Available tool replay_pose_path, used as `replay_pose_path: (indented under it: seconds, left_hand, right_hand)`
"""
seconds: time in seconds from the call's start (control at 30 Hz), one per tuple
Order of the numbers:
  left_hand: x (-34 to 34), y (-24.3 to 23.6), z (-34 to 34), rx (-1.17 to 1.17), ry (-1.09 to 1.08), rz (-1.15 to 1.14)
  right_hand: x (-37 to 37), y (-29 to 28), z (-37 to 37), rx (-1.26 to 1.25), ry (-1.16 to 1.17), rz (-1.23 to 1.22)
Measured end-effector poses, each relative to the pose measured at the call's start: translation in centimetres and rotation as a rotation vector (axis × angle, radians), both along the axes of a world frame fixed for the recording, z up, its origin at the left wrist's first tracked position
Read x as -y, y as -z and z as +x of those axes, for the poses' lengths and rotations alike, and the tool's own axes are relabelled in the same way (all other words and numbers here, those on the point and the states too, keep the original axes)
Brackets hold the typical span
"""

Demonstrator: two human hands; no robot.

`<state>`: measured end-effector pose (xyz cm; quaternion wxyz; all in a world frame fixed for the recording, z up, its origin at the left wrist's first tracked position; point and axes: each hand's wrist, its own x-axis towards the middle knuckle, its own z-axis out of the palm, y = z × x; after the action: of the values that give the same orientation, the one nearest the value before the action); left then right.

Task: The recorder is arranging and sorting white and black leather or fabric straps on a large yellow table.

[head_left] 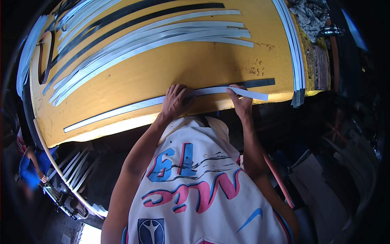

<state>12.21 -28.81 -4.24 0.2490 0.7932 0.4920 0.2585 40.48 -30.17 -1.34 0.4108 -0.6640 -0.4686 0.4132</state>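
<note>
At the far left, a co-worker in blue [30, 166] is beyond the tabletop [162, 77]. Nearer to you, the white strip [122, 110] starts by the yellow surface's front edge and runs right along a dark strip [264, 82], with only a thin dark border showing. From that end up to your left hand [176, 99], the two look lined up, so this longer stretch appears done. Behind it, loose white strips [219, 32] and more dark strips [203, 7] lie apart from each other's kind, seemingly not paired.

Your left hand rests over the white strip with its fingers curled; whether they grip it or only press, you cannot tell from here. Between your hands, the white strip continues over the dark one. Your right hand [241, 101] pinches it near its right end, which angles toward you, off the dark strip. The dark strip's right end lies bare behind it, so this short last stretch looks unfinished. Farther right, more long strips [296, 61] lie across the tabletop and hang over its front edge, apart from the pair you are handling.
</note>
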Motion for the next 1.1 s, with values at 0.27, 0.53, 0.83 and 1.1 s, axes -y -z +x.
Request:
replay_pose_path:
  seconds: [0.27,0.53,0.83,1.1]
  left_hand:
    - [0.0,0.0,-0.1,0.016,-0.003,0.033]
    - [-0.1,-0.1,0.0,-0.002,0.008,0.032]
    - [-0.1,-0.3,-0.1,-0.005,0.017,0.030]
    - [-0.1,-0.8,0.0,-0.051,0.044,-0.004]
  right_hand:
    - [-0.1,0.3,-0.1,0.008,-0.003,0.002]
    - [-0.1,0.2,0.0,-0.041,0.003,-0.027]
    - [0.0,1.4,0.1,-0.053,0.020,-0.002]
    - [0.4,0.8,0.2,0.018,-0.023,0.083]
